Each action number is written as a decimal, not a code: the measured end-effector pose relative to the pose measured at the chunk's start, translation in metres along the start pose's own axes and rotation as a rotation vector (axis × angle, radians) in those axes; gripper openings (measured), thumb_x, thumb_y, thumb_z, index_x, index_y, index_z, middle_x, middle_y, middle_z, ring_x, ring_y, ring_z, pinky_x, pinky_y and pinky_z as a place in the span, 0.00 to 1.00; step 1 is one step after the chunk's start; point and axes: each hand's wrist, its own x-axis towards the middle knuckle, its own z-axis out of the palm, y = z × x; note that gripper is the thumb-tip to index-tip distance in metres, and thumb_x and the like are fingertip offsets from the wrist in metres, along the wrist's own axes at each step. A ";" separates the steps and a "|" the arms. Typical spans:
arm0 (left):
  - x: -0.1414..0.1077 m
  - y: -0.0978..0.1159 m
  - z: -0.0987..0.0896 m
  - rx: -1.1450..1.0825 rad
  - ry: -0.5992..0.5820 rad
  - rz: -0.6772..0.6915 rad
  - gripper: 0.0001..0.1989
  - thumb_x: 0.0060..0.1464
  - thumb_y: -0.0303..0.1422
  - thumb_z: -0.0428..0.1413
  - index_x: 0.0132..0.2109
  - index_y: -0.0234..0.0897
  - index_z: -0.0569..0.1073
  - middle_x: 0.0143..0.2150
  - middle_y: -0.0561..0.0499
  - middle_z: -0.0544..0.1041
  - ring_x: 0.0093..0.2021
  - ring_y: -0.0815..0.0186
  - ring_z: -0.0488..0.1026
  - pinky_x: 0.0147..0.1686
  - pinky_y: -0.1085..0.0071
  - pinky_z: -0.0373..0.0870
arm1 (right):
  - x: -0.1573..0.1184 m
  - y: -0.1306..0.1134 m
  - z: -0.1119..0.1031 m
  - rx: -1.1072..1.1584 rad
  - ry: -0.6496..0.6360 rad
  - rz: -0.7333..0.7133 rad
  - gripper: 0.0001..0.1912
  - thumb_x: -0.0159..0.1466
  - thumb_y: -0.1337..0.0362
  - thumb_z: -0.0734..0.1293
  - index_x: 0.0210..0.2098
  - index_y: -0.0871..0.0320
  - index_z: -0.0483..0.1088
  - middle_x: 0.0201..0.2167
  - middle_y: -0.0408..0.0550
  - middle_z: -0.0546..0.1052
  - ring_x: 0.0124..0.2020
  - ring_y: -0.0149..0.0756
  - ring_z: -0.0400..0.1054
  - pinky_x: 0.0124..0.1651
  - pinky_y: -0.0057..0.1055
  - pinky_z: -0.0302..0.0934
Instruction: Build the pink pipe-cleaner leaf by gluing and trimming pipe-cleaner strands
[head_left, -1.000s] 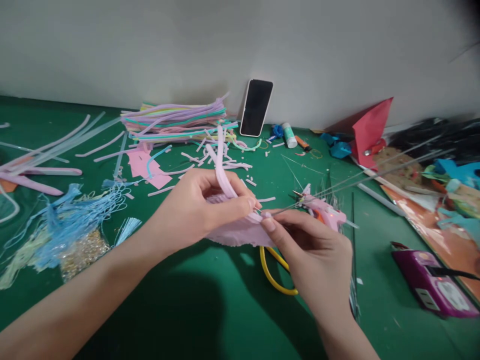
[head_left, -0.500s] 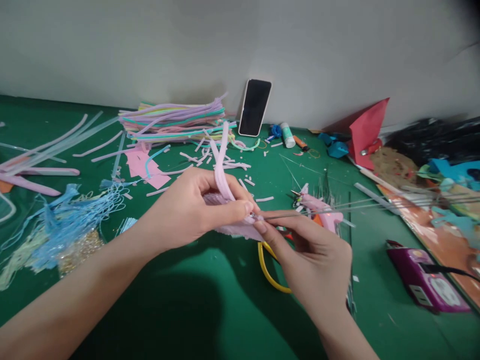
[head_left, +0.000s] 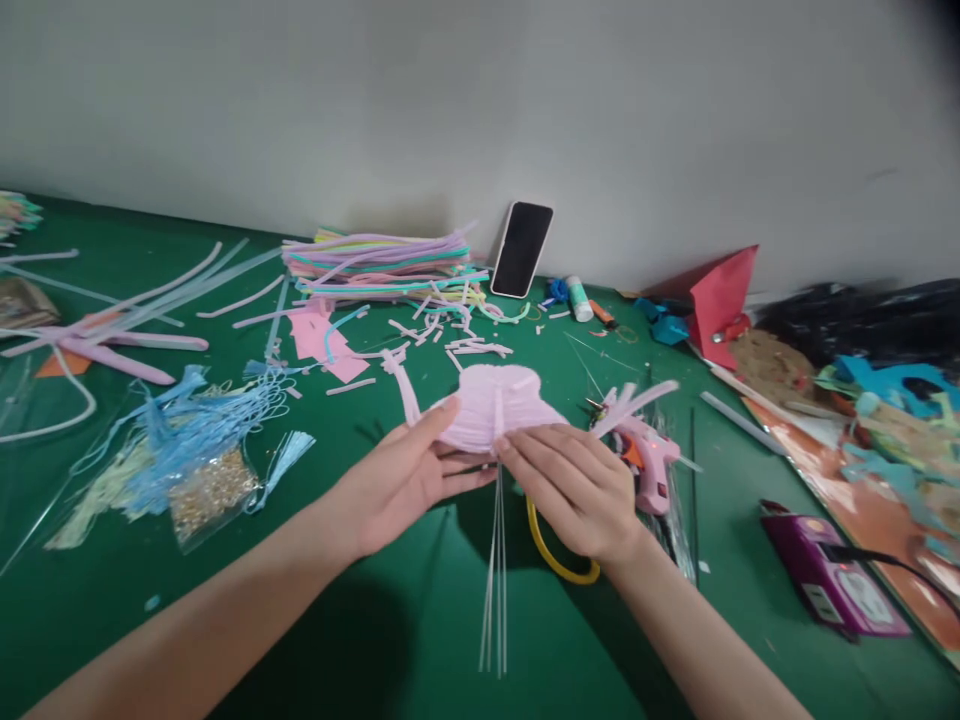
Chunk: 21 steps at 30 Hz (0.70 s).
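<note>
A pale lilac fuzzy piece (head_left: 480,408) with a wavy top edge is held between both hands, its broad face showing. Thin straight wires (head_left: 496,580) hang down from its lower middle. My left hand (head_left: 409,470) grips the piece's left side, thumb on the front and fingers behind and below. Laid over the lower right part, my right hand (head_left: 574,480) has its fingers pressed together near where the wires come out. Fuzzy strip ends stick out at the left (head_left: 403,385) and at the right (head_left: 634,408).
Behind lie a pile of fuzzy stems (head_left: 382,262) and a leaning phone (head_left: 523,250). Blue tassels (head_left: 202,420) and a bag of beads (head_left: 214,492) are left. A yellow ring (head_left: 559,560), pink glue gun (head_left: 656,465) and purple power block (head_left: 832,575) are right.
The lilac piece has been turned to show its broad face, and the wires have swung from pointing right to hanging down. My right hand has moved over the piece; my left thumb has shifted left.
</note>
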 end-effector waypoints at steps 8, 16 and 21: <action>0.001 0.000 -0.004 0.134 0.208 0.274 0.13 0.53 0.29 0.61 0.47 0.39 0.75 0.49 0.49 0.80 0.52 0.59 0.75 0.56 0.60 0.71 | -0.011 -0.034 0.007 0.042 0.192 0.372 0.18 0.61 0.73 0.68 0.49 0.50 0.73 0.43 0.50 0.80 0.48 0.44 0.73 0.51 0.44 0.69; -0.015 -0.002 0.002 0.383 0.168 0.362 0.17 0.57 0.35 0.59 0.53 0.41 0.73 0.47 0.49 0.80 0.59 0.56 0.69 0.61 0.59 0.64 | 0.006 -0.069 0.006 1.196 0.088 1.396 0.16 0.58 0.50 0.70 0.35 0.57 0.78 0.31 0.50 0.79 0.27 0.32 0.68 0.28 0.28 0.64; -0.015 -0.007 0.004 0.416 0.088 0.377 0.16 0.59 0.36 0.57 0.54 0.41 0.73 0.50 0.48 0.79 0.60 0.56 0.68 0.61 0.60 0.63 | 0.013 -0.066 0.021 1.295 0.295 1.447 0.12 0.52 0.54 0.76 0.29 0.56 0.79 0.25 0.44 0.78 0.26 0.30 0.67 0.32 0.28 0.65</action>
